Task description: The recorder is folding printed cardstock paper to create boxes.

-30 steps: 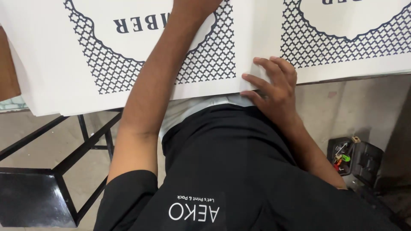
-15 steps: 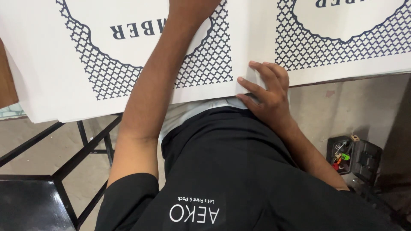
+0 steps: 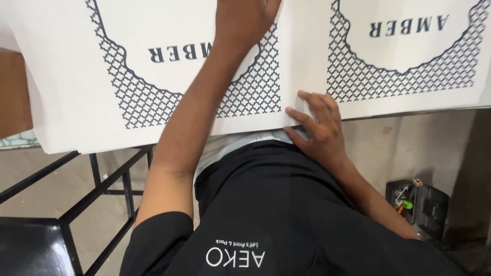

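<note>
Large white printed sheets (image 3: 76, 102) with a dark lattice pattern and a curved blank panel lie stacked on a table in front of me. My left arm reaches across them, and my left hand (image 3: 245, 18) presses flat on the left sheet at the top of the view, partly cut off. My right hand (image 3: 314, 128) sits at the near edge of the stack between the two printed panels. Its fingers are spread on top of the edge and its thumb is hidden beneath. A second printed panel (image 3: 409, 76) lies to the right.
A black metal frame (image 3: 102, 184) stands under the table at the left, above a dark surface (image 3: 30, 245). A brown board (image 3: 13, 92) lies at the far left. A black box with tools (image 3: 419, 202) sits on the floor at the right.
The view has tilted, so the sheets sit lower in frame and my left hand now shows at the top. My right hand stays on the sheet edge, shifted slightly left.
</note>
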